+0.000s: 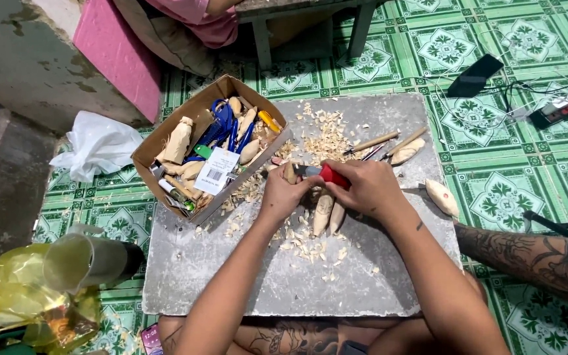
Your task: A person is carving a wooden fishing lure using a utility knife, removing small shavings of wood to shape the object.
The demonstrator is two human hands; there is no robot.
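Looking down past a phone (151, 338) and a yellow plastic bag (8, 296) at the near left, onto a grey slab (231, 276) strewn with pale wood shavings (307, 246). Found the widest bare room on the slab along its near edge, below the forearms.

At the slab's middle, clenched the left hand (284, 192) round a small wooden blank (290, 172), with only its top showing above the fingers. Wrapped the right hand (368, 187) round a red-handled knife (329, 175), blade laid toward the blank. Judged the blank light, stiff and dry, hardly slippery, yet apt to split where carved thin. Best taken by its thicker lower body, fingers well back from the blade.

Saw two carved wooden figures (324, 213) just below the hands, lying side by side among the chips.

Hemmed in on the left by a cardboard box (159, 141) of tools, resting over the slab's far left corner. Beyond the hands, wooden-handled chisels (373, 141) and a carved piece (407, 151) near them. Noted a pale carved piece (442, 197) right at the slab's right edge, with little margin there.

Farther off, on green patterned floor tiles (442, 52): a white plastic bag (100, 148) to the left, a power strip (567, 105) with cables to the right.
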